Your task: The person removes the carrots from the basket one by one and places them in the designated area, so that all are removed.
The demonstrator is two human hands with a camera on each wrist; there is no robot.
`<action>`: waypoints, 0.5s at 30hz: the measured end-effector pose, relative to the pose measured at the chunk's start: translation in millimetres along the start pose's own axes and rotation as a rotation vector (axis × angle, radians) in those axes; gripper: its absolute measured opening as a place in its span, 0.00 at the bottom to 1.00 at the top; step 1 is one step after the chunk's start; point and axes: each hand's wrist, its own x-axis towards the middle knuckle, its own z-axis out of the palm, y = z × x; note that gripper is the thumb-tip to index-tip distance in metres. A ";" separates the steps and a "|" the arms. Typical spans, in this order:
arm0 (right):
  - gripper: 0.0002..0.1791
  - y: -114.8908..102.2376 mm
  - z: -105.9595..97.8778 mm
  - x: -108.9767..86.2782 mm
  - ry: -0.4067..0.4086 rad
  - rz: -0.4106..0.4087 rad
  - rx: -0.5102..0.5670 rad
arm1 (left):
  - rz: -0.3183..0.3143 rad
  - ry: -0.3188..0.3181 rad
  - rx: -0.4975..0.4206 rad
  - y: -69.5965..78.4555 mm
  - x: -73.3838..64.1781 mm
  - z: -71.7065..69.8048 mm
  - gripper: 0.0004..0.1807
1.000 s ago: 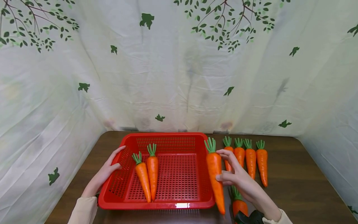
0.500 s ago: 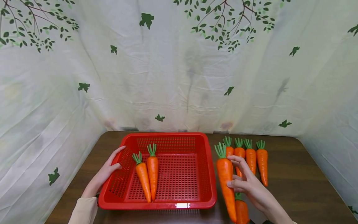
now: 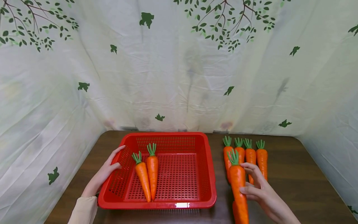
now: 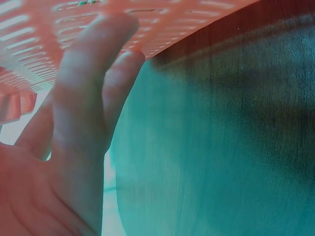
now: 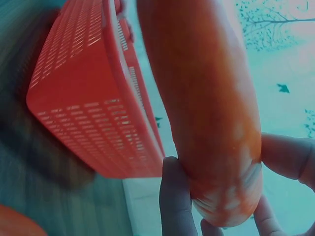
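Observation:
My right hand (image 3: 261, 193) pinches a large orange carrot (image 3: 237, 180) with green stem tops, thumb on one side and fingers on the other. This carrot is right of the red plastic basket (image 3: 213, 199) and overlaps another carrot (image 3: 235, 211) at the table's front. Close up in the right wrist view, the held carrot (image 5: 206, 98) has fingertips around its thick end. At the basket's left side, my left hand (image 3: 107, 169) rests with extended fingers and thumb at the rim. Its fingers (image 4: 81, 98) reach to the slotted wall in the left wrist view. Inside the basket lie two carrots (image 3: 143, 179) (image 3: 152, 174).
Several carrots (image 3: 262, 158) lie in a row on the brown wooden table (image 3: 296, 180), right of the basket and beyond my right hand. A pale curtain (image 3: 173, 71) with leaf prints surrounds the table's back and sides.
My right hand has carried the carrot from the basket's right rim rightward and towards the front, over the carrots there. The left hand and basket stay put.

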 end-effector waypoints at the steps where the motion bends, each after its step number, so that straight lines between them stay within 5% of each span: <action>1: 0.32 1.8 -2.1 -1.1 -0.002 -0.003 0.001 | -0.001 -0.001 -0.002 0.2 0.1 0.1 0.39; 15: 0.26 29.2 -35.5 -13.2 -0.065 -0.003 -0.014 | -0.003 -0.004 0.007 -0.2 0.1 -0.9 0.39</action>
